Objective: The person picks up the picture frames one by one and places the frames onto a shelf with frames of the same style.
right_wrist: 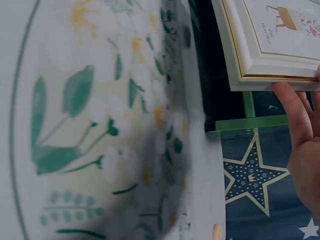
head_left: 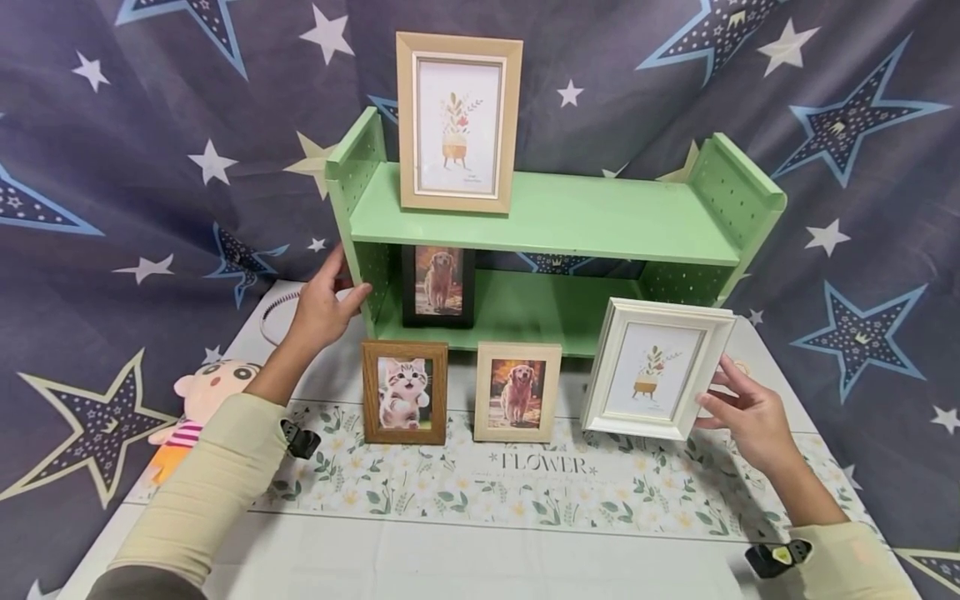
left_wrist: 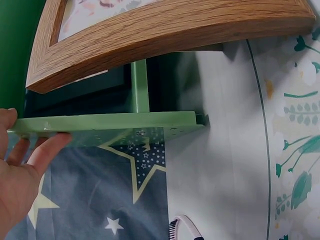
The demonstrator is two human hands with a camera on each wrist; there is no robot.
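Observation:
My left hand [head_left: 321, 308] grips the left side panel of a green two-tier shelf [head_left: 592, 217]. In the left wrist view its fingertips [left_wrist: 50, 150] lie along the panel's outer face. With thumb and fingers, my right hand [head_left: 753, 417] holds a white picture frame [head_left: 600, 375] by its right edge, tilted, in front of the shelf's right end. A plant print shows in it. A brown wooden frame [head_left: 371, 392] with a kitten picture and a light wood frame [head_left: 517, 349] with a dog picture stand upright in front of the shelf.
A beige frame [head_left: 457, 204] stands on the upper tier at the left, a black frame [head_left: 407, 292] on the lower tier beneath. A plush doll [head_left: 210, 392] and a headband-like loop [head_left: 266, 321] lie left. A floral mat [head_left: 487, 492] covers part of the white table.

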